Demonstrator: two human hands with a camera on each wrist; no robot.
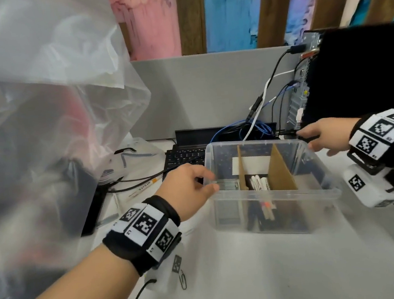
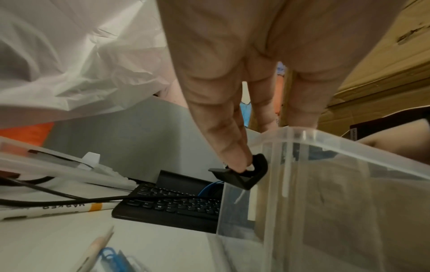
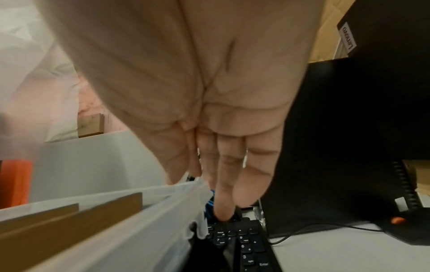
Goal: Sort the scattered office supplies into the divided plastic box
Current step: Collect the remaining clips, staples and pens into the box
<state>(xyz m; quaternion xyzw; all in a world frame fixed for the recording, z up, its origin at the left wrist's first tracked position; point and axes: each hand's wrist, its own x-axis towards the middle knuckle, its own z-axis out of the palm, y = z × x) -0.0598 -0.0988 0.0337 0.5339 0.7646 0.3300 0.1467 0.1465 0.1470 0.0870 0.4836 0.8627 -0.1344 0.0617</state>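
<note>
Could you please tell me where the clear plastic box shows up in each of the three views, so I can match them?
Head: the clear plastic box sits centre, between both hands.
Left wrist: its corner and wall fill the lower right.
Right wrist: its rim crosses the lower left.
Shared landmark: the black keyboard behind the box, also at and.

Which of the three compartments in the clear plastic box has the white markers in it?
The middle compartment, between the two brown cardboard dividers; the white markers lie only there, not in the outer compartments.
</note>
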